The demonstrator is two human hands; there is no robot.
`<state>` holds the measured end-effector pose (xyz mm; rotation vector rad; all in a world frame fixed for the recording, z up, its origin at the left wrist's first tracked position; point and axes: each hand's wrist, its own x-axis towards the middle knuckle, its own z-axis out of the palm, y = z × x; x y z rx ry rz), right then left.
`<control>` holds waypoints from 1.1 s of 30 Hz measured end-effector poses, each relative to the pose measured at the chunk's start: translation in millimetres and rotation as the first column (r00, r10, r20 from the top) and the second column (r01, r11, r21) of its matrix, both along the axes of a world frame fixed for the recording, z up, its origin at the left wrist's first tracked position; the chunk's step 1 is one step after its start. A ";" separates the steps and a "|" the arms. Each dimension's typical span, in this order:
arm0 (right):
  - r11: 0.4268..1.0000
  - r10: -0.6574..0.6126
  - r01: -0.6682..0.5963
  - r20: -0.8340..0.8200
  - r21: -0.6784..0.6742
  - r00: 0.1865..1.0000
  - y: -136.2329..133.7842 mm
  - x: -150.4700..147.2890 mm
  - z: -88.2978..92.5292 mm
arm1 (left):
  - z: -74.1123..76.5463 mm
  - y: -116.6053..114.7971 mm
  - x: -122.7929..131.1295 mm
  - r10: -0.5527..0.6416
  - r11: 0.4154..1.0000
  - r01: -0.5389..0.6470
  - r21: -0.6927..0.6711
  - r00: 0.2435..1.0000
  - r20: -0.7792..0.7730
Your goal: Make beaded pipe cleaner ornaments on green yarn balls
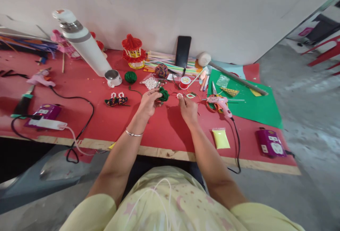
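My left hand (150,102) is closed on a small green yarn piece (164,94), held above the red tabletop. In a pinch between thumb and finger, my right hand (188,109) has a small loop of white beads (179,95). A short gap separates the two pieces. Behind my left hand lie a ball of green yarn (130,77) and a bag of white beads (151,82). To the left sits a dark multicoloured yarn piece (116,100) with two bead loops on it. A thread spool (185,81) stands beyond my right hand.
A pink glue gun (220,104) and scissors (212,94) lie right of my hands by a green sheet (255,105). A tall white flask (82,43) and a metal cup (113,78) stand left. Purple power boxes (271,142) sit near the edge; cables hang over it.
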<state>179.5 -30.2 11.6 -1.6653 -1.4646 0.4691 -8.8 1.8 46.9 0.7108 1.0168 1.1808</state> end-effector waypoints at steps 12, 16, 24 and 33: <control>0.997 0.059 -0.047 -0.228 0.058 0.972 -8.6 -9.0 13.4 | -5.3 0.4 4.2 0.000 0.998 0.007 0.059 0.994 -0.106; 0.980 0.198 -0.183 -0.383 0.074 0.902 -6.8 -13.0 14.4 | -10.2 0.1 6.3 0.008 0.996 0.007 0.088 0.985 -0.171; 0.996 0.089 -0.094 -0.298 -0.003 0.950 -0.3 -11.2 -2.7 | -8.8 3.4 0.9 0.162 0.978 -0.132 0.162 0.969 -0.187; 0.990 0.142 -0.135 -0.361 0.044 0.922 -5.6 -14.9 7.0 | -10.3 1.7 7.2 0.184 0.968 -0.157 0.198 0.975 -0.123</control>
